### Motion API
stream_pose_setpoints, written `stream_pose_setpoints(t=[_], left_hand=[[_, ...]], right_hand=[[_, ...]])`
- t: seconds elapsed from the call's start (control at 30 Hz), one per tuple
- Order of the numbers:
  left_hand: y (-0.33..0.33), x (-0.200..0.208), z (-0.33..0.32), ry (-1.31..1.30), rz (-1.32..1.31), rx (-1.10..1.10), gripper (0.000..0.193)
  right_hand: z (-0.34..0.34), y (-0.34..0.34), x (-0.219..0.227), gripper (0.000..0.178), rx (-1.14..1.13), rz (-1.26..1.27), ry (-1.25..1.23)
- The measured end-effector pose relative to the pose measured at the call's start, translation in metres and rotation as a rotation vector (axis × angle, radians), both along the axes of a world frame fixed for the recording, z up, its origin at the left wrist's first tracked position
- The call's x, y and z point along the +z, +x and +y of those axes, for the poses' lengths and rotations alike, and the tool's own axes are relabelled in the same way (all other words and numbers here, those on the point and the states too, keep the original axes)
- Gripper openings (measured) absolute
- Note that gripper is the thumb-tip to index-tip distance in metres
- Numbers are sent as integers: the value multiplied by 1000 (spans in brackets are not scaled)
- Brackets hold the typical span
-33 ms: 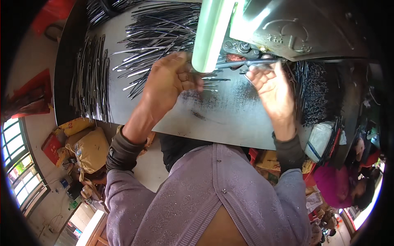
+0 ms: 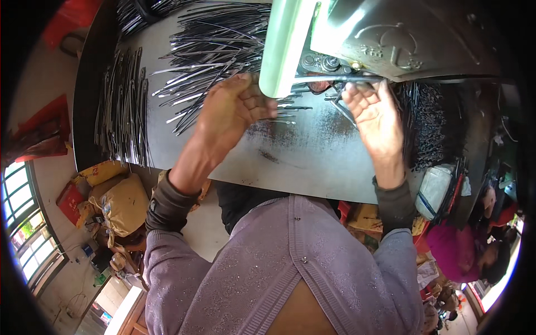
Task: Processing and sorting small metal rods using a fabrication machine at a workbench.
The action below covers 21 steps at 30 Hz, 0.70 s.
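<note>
One long strip (image 2: 335, 79): was stretched crosswise between the two hands, its long axis running nearly left to right, just beside the near edge of the machine cover (image 2: 391, 42) and over the far part of the surface (image 2: 312, 176).
Nearer hand: the right hand (image 2: 374, 117); the visible length passed just beyond its fingertips toward the thumb, while the left hand (image 2: 237, 106) sat across the pale lamp tube (image 2: 287, 44), which hid the strip's left end.
Right fingers: half open, palm turned up, thumb apart from the fingertips; whether they pinched the strip could not be told.
Left fingers: loosely curled, their tips beside the tube; any hold on the strip could not be told.
Strip's look: narrow and smooth, pale and shiny toward the tube, darker toward the right thumb.
Dark pile (image 2: 215, 50): many thin strips, fanned out beyond the left hand.
</note>
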<state>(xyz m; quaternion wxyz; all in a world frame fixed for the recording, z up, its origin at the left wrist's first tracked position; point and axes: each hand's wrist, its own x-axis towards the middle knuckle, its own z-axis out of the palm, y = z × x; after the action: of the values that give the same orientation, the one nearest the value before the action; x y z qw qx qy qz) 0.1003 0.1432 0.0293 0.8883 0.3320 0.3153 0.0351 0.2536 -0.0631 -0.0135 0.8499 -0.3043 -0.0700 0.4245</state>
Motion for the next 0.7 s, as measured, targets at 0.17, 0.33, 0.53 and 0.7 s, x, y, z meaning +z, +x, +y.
stream_pose_setpoints(t=[0.17, 0.33, 0.53, 0.7], left_hand=[[31, -8, -37, 21, -187, 81, 22], [41, -21, -31, -24, -293, 189, 21], [49, -20, -38, 72, -337, 269, 19], [46, -24, -35, 79, -289, 269, 19]], right_hand=[[6, 13, 3, 36, -129, -27, -42], [18, 7, -2, 38, -153, -69, -82], [23, 1, 5, 33, -204, -78, -127], [24, -1, -1, 32, -212, -95, -98]])
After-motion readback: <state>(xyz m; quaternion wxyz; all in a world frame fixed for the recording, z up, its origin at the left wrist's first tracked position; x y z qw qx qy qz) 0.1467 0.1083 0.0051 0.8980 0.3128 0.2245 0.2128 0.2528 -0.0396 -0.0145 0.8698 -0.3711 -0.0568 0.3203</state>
